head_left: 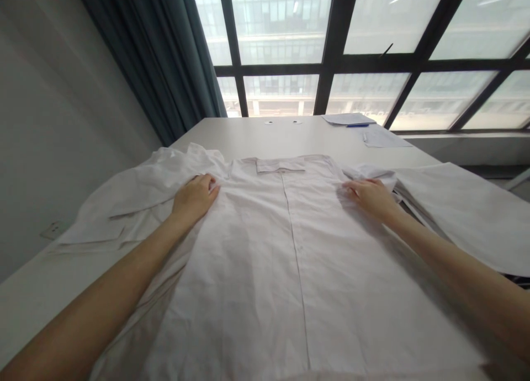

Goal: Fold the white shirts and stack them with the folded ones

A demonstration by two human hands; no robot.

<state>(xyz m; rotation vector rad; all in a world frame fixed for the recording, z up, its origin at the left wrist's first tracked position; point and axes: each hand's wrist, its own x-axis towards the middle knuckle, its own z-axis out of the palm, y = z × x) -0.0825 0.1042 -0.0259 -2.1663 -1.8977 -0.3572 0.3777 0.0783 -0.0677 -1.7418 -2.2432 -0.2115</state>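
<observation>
A white long-sleeved shirt (265, 248) lies spread over the table, its front placket running down the middle and its collar at the far end. One sleeve goes out to the left, bunched near the shoulder; the other stretches right, past the table's side. My left hand (197, 196) is closed on the cloth at the left side, just below the shoulder, with thumb and fingers pinched together. At the opposite side, below the right shoulder, my right hand (368, 196) grips the fabric between its curled fingers. Folds of cloth hide some fingertips.
The white table (244, 135) reaches back to a large window (285, 94) with dark frames. Sheets of paper (387, 137) and a blue pen (357, 125) lie at its far right. A dark blue curtain (165, 49) hangs at the left, beside a grey wall (45, 127).
</observation>
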